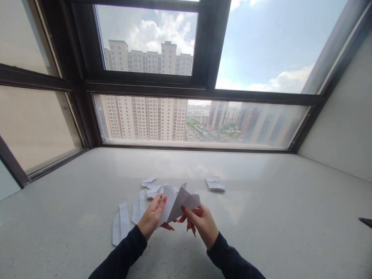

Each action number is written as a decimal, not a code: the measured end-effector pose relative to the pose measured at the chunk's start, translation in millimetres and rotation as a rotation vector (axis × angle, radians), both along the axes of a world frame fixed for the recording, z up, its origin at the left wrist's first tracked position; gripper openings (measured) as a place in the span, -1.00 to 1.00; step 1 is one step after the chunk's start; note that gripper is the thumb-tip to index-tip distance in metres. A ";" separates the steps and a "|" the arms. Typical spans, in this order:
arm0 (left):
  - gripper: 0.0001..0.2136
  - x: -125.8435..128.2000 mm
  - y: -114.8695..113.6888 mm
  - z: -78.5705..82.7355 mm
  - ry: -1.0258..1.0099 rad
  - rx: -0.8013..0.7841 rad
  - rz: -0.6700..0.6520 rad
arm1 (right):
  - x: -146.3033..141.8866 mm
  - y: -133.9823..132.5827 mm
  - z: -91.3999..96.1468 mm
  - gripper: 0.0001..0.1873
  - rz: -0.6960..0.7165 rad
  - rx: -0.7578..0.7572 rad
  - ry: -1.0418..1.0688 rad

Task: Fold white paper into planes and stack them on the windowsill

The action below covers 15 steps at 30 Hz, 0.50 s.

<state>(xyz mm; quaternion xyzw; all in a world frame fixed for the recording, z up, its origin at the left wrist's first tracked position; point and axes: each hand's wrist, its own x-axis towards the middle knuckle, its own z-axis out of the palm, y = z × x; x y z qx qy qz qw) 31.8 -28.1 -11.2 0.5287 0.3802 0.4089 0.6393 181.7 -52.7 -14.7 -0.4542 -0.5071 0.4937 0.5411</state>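
Note:
Both of my hands hold one sheet of white paper (177, 201), partly folded into a pointed shape, just above the pale window ledge (261, 217). My left hand (152, 217) pinches its left side, thumb on top. My right hand (200, 221) grips its right lower edge with the fingers curled under. Dark sleeves cover both forearms. Several folded white paper pieces lie on the ledge behind and left of my hands: two long folded ones (120, 224) at the left, a small cluster (151, 188) behind the sheet, and one folded piece (215, 184) further right.
A large dark-framed window (203, 89) runs along the back of the ledge, with tall buildings outside. A grey wall (343, 116) closes the right side. A dark object's tip (366, 221) pokes in at the right edge.

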 end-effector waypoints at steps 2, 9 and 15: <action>-0.54 5.7 -4.1 -4.0 -0.075 -0.045 -0.028 | -3.3 -1.4 -0.1 -0.63 0.007 -0.003 -0.009; -0.51 11.7 -9.9 -10.2 -0.207 -0.096 -0.056 | -7.6 -0.9 -8.8 -0.68 -0.018 0.005 0.029; -0.62 16.2 -14.6 -8.9 -0.128 0.164 -0.110 | -9.4 -2.1 -9.4 -0.68 0.017 0.021 0.014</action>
